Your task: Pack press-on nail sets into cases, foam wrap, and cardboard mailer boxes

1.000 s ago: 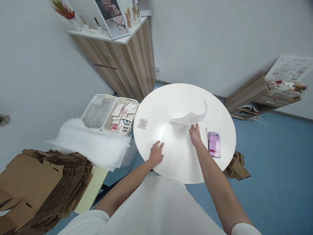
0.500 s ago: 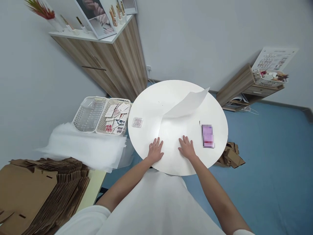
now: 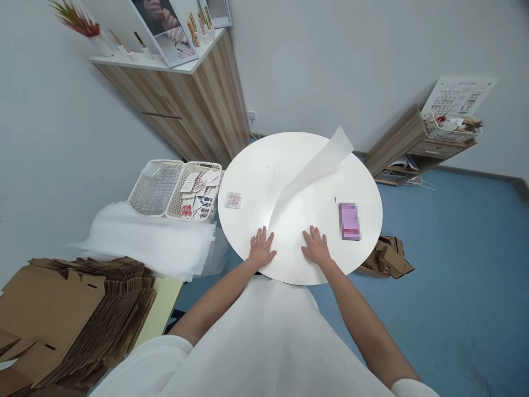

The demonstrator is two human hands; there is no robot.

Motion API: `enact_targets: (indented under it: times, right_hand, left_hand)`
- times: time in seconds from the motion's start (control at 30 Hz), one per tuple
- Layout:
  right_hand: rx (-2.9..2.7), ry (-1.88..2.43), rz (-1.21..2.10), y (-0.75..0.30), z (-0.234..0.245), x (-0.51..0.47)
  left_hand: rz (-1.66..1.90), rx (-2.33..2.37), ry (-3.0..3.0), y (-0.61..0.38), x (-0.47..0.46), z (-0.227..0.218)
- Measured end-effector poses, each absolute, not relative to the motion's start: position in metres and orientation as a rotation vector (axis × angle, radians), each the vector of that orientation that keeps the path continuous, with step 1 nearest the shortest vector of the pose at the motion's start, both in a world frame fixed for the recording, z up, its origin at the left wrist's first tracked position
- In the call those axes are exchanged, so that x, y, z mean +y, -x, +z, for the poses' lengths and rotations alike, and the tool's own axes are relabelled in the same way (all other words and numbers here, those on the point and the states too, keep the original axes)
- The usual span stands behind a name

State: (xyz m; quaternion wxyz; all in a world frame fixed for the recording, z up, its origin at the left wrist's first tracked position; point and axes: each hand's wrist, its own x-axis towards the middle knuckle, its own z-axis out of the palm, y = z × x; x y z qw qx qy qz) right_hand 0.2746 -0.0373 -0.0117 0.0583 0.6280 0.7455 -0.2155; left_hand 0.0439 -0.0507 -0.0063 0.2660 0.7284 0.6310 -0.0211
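Observation:
My left hand [image 3: 261, 249] lies flat with fingers spread near the front of the round white table [image 3: 248, 165]. My right hand [image 3: 316, 246] rests there too, fingers apart, a little to the right. Under or just beyond them is a thin white translucent sheet [image 3: 312, 172], probably foam; its far part curls up off the table, and its near edges blend into the white top. Left on the table sits a small clear plastic case [image 3: 233, 200]. A purple, pixelated flat pack [image 3: 349, 221] lies on the right.
Two white baskets [image 3: 169, 205] stand left of the table, holding clear cases and small cards. A pile of white sheets [image 3: 152, 237] and stacked flat cardboard boxes [image 3: 61, 314] lie nearer me. Folded cardboard [image 3: 386, 259] is on the floor at right. A wooden cabinet [image 3: 177, 110] stands behind.
The sheet's raised far end has lifted and curled further, and its left part has come up off the table. Both hands stay flat in nearly the same place.

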Motion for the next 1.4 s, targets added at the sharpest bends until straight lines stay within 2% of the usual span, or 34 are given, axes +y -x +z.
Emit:
enact_targets:
  times: [0.33,0.47,0.53,0.7,0.83,0.93,1.23,1.4]
  right_hand:
    - [2.272,-2.068,-0.584,-0.258,-0.005,-0.034]
    - [2.426,-2.171,-0.503,-0.224,0.012,-0.022]
    - [2.541,-2.155,-0.565,-0.200,0.019,-0.012]
    - [2.581,-2.036,-1.205,-0.128,0.022,0.022]
    - [2.177,-2.131,-1.857,-0.077,0.012,0.049]
    - [1.918,-2.121,-2.174,-0.053,0.006,0.061]
    - [1.405,-2.060,-2.758,-0.028,0.001,0.064]
    - [1.291,-2.161,-2.818,-0.031,0.001,0.059]
  left_hand:
    - [0.011,1.637,-1.945,-0.030,-0.046,-0.004]
    - [0.160,1.647,-1.897,-0.009,-0.036,-0.003]
    - [0.246,1.732,-1.811,0.009,-0.027,-0.004]
    - [0.504,1.953,-1.516,0.069,0.010,-0.010]
    - [0.631,1.939,-1.370,0.106,0.038,-0.020]
    - [0.677,1.897,-1.218,0.118,0.052,-0.027]
    - [0.855,1.663,-1.000,0.126,0.060,-0.030]
    - [0.937,1.613,-0.968,0.122,0.054,-0.034]
